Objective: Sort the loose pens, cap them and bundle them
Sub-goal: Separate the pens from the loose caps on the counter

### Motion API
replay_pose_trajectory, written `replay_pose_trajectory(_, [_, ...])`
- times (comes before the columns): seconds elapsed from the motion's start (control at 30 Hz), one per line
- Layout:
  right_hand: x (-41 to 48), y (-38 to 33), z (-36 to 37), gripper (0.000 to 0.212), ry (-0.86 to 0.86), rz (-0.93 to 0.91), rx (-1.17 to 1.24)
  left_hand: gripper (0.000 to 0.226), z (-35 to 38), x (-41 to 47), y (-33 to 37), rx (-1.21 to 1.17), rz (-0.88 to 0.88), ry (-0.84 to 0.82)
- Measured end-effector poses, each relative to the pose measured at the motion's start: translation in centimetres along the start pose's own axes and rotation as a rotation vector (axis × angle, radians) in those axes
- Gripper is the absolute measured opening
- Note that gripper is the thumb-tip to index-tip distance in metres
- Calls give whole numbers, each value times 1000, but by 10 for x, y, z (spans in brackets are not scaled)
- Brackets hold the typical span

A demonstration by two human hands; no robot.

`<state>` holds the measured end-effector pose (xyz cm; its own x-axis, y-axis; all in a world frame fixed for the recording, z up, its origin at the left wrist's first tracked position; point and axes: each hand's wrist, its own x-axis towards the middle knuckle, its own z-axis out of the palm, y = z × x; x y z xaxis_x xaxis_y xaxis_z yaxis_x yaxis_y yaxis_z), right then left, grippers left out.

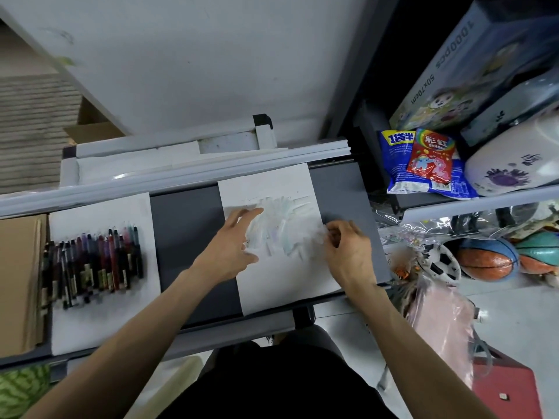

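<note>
Spreading wide over clear caps (282, 220) mid-tabletop (187, 237), left hand (231, 247); right hand (348, 252) pinches one; pens (93, 261) beside cardboard (18, 282), left edge.

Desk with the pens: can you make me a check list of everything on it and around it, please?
Surface: dark grey desk, with a left sheet and a right sheet of white paper on it.
Job's things: coloured pens lined up on the left sheet; clear caps heaped on the right sheet.
Clutter: cardboard at the desk's left end.
Hands: left hand has its fingers spread over the clear caps; right hand has its fingers curled, seemingly pinching a cap at the heap's edge.
Cables: nothing seen.
Surroundings: shelves on the right with snack bags, a puzzle box and balls.
</note>
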<state>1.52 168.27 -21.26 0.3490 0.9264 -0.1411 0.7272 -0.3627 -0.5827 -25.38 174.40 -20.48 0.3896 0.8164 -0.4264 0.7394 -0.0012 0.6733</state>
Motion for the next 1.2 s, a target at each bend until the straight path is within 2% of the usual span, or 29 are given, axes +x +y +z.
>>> replay_pose_trajectory(0.13, [-4, -12, 18, 22, -91, -41, 85, 104, -3, 0, 3, 19, 3, 30])
replay_pose_trajectory(0.27, [-8, -17, 26, 33, 55, -211, 156, 81, 14, -12, 8, -65, 57, 296])
replay_pose_trajectory(0.43, [14, -34, 38, 43, -8, -341, 247, 61, 59, -6, 31, -162, 27, 490])
replay_pose_trajectory(0.57, [21, -40, 55, 43, -4, -335, 276, 55, 75, 9, 35, -164, -15, 608])
replay_pose_trajectory(0.73, [8, -39, 72, 44, 45, -357, 330, 56, 90, 15, 39, -179, 37, 562])
replay_pose_trajectory(0.9, [5, -41, 75, 36, 75, -333, 411, 54, 88, 14, 33, -180, 94, 546])
replay_pose_trajectory(1.03, [16, -37, 65, 34, 114, -382, 446, 50, 76, 10, 22, -159, 94, 592])
replay_pose_trajectory(1.2, [28, -29, 60, 38, 7, -355, 364, 51, 73, 8, 12, -93, 23, 591])
